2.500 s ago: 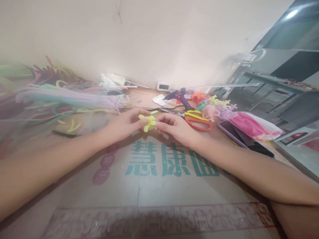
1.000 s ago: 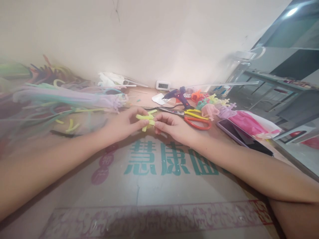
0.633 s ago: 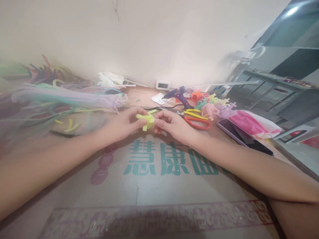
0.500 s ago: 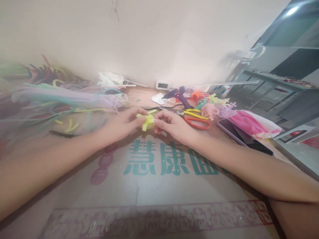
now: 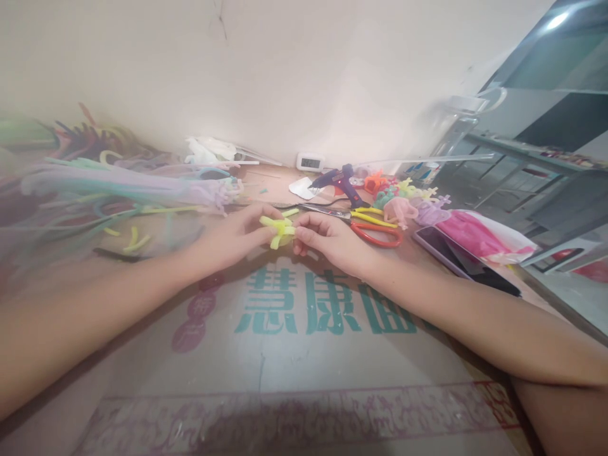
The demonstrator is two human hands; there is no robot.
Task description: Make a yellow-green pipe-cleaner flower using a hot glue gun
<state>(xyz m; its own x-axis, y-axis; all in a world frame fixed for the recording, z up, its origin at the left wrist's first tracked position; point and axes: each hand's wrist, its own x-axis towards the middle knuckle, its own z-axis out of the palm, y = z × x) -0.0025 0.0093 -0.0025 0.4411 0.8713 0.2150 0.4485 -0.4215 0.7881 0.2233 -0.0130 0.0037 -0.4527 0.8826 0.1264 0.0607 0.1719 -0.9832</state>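
Between my two hands is a small yellow pipe-cleaner shape [image 5: 280, 232], with several short ends sticking out. My left hand [image 5: 247, 229] pinches its left side between thumb and fingers. On the right side, the thumb and curled fingers of my right hand [image 5: 319, 234] grip its edge. A loose yellow-green strip [image 5: 290, 213] lies just behind the shape. Scissors [image 5: 375, 227] with one red and one yellow handle rest beyond my right hand, their blades pointing left. Behind them sits a dark purple glue gun [image 5: 342, 183], its nozzle over a white pad [image 5: 304, 188].
Bundled pastel pipe cleaners [image 5: 137, 182] fill the left side, with short yellow pieces [image 5: 135, 240] nearer me. At the right are small coloured pipe-cleaner shapes [image 5: 401, 206], a pink bag [image 5: 475, 234] and a phone [image 5: 465, 263]. A small digital clock [image 5: 310, 163] stands against the wall.
The yellow shape has turned slightly, and my left thumb has shifted a little on it. Both hands stay in the same place, still gripping it.
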